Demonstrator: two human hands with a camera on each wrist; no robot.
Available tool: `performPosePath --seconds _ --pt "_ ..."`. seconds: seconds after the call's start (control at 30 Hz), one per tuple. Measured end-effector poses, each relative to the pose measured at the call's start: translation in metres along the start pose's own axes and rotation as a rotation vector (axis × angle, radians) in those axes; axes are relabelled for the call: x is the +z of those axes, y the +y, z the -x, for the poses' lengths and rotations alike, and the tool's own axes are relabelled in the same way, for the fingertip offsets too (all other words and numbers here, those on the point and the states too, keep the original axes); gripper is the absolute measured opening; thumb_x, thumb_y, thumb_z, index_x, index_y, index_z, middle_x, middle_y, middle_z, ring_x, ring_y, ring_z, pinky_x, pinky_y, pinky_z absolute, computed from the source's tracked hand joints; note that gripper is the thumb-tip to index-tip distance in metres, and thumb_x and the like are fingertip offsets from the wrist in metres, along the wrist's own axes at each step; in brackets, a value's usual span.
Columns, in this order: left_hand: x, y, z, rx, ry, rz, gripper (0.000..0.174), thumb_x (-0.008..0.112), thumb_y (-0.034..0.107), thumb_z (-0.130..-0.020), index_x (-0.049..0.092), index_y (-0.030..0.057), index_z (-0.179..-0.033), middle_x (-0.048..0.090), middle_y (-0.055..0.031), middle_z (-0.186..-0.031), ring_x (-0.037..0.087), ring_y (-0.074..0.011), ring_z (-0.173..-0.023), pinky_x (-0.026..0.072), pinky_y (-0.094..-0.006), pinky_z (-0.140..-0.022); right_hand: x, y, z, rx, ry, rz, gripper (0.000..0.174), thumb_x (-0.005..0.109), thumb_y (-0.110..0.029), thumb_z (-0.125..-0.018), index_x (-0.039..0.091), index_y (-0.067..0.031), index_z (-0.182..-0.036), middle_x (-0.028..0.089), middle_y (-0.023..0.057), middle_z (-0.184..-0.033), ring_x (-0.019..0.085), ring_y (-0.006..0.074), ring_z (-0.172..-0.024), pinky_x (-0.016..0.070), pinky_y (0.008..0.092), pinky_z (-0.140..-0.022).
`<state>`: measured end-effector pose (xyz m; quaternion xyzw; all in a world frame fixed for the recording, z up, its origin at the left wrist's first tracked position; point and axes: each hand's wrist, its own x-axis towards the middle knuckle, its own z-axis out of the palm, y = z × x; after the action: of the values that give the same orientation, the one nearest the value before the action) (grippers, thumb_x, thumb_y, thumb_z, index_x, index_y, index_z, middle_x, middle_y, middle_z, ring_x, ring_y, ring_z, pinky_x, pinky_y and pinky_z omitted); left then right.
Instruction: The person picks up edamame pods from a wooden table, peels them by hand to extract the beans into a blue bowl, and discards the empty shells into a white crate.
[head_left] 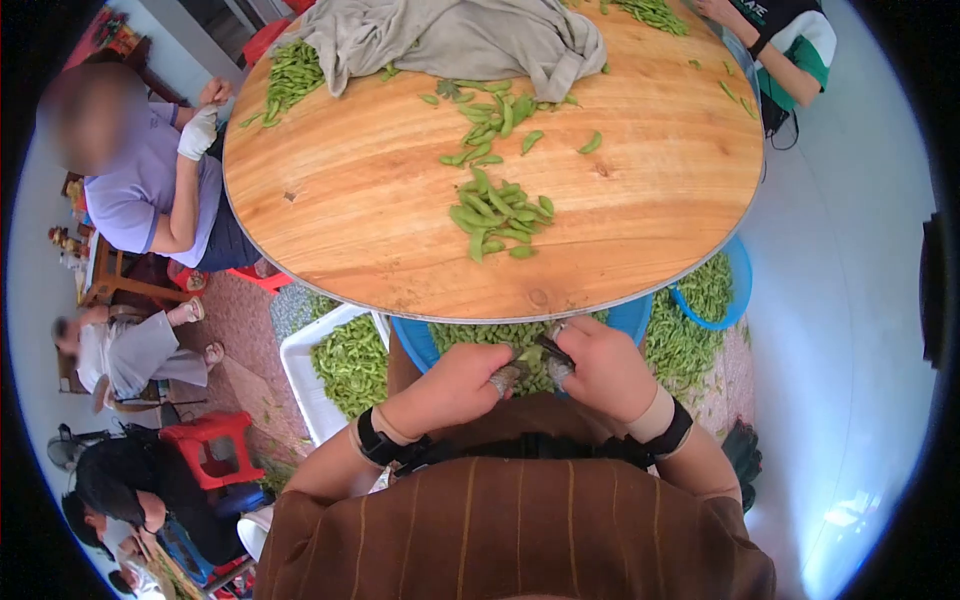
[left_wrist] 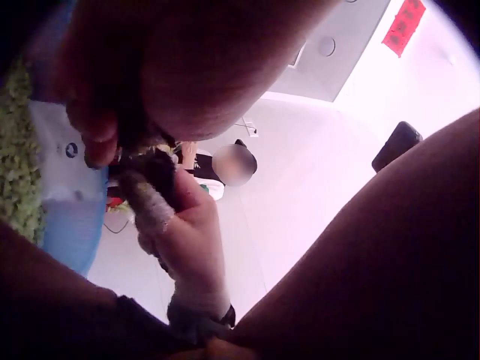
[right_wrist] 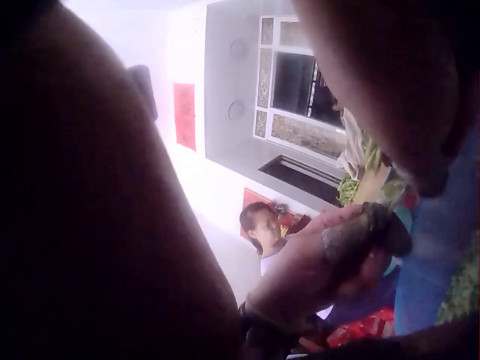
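My left hand [head_left: 465,380] pinches a green soybean pod [head_left: 531,354] just past the table's near edge. Facing it, my right hand [head_left: 605,370] grips a small dark tool [head_left: 549,345], its tip close to the pod; the tool's kind is mostly hidden by the fingers. Greyish wrapping covers some fingertips on both hands. Below the hands sits a blue tub [head_left: 413,340] filled with green pods [head_left: 480,333]. In the left wrist view the right hand [left_wrist: 195,232] shows with its wrapped thumb; the right wrist view shows the left hand [right_wrist: 315,255], dim and blurred.
A round wooden table [head_left: 350,230] bears a pod pile [head_left: 495,215] and a grey cloth [head_left: 460,40]. A white crate [head_left: 300,365] of pods stands left, a blue basket [head_left: 738,275] right, by pods on the floor. People sit around; a red stool [head_left: 210,445] is at left.
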<state>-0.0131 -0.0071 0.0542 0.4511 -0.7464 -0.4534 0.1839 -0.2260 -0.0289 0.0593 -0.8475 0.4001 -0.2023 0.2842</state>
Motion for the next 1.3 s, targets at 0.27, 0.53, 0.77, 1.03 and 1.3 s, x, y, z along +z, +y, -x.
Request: performPosePath --seconds 0.27,0.53,0.77,1.03,1.3 --pt "-0.005 0.004 0.0 0.076 -0.031 -0.027 0.008 0.055 0.009 -0.081 0.057 0.0016 -0.08 0.06 -0.015 -0.067 0.06 -0.0305 -0.065 0.0475 -0.0376 -0.058 0.018 0.009 -0.002 0.034 -0.026 -0.285 0.017 0.064 -0.015 -0.081 0.059 -0.0032 -0.092 0.057 0.0145 -0.07 0.058 0.0268 -0.063 0.0461 0.0344 -0.057" --pt "-0.013 0.007 0.007 -0.331 -0.178 0.847 0.017 0.049 0.011 -0.092 0.061 0.0049 -0.082 0.057 0.0013 -0.061 0.052 -0.003 -0.059 0.043 -0.0202 -0.052 -0.013 -0.006 -0.016 0.208 -0.221 -0.5 0.021 0.065 -0.015 -0.076 0.057 -0.0017 -0.089 0.059 0.0191 -0.077 0.059 0.032 -0.068 0.0462 0.0367 -0.062" --pt "-0.048 -0.056 0.079 -0.325 0.134 -0.388 0.02 0.062 0.021 -0.08 0.058 0.0019 -0.083 0.06 -0.0177 -0.076 0.057 -0.0355 -0.064 0.0459 -0.0397 -0.058 -0.02 -0.013 -0.041 0.027 0.143 -0.045 0.017 0.063 -0.013 -0.076 0.055 -0.0012 -0.086 0.055 0.0198 -0.075 0.057 0.0387 -0.072 0.0455 0.0454 -0.061" --pt "-0.054 -0.05 0.093 -0.44 0.434 -0.573 0.017 0.065 0.019 -0.076 0.06 0.0032 -0.078 0.058 -0.0195 -0.073 0.059 -0.0383 -0.07 0.047 -0.0448 -0.061 0.004 -0.009 -0.078 0.148 0.28 0.28 0.02 0.061 -0.007 -0.074 0.05 -0.0005 -0.089 0.056 0.0195 -0.082 0.057 0.0402 -0.07 0.0473 0.0458 -0.062" --pt "-0.049 -0.006 0.028 0.008 0.305 -0.003 0.009 0.059 0.007 -0.082 0.063 -0.0002 -0.086 0.059 -0.011 -0.07 0.058 -0.0209 -0.063 0.0452 -0.0302 -0.058 -0.01 -0.02 -0.046 0.261 0.274 -0.16 0.018 0.063 -0.005 -0.074 0.057 0.0001 -0.089 0.063 0.018 -0.08 0.063 0.0335 -0.075 0.0494 0.0385 -0.065"
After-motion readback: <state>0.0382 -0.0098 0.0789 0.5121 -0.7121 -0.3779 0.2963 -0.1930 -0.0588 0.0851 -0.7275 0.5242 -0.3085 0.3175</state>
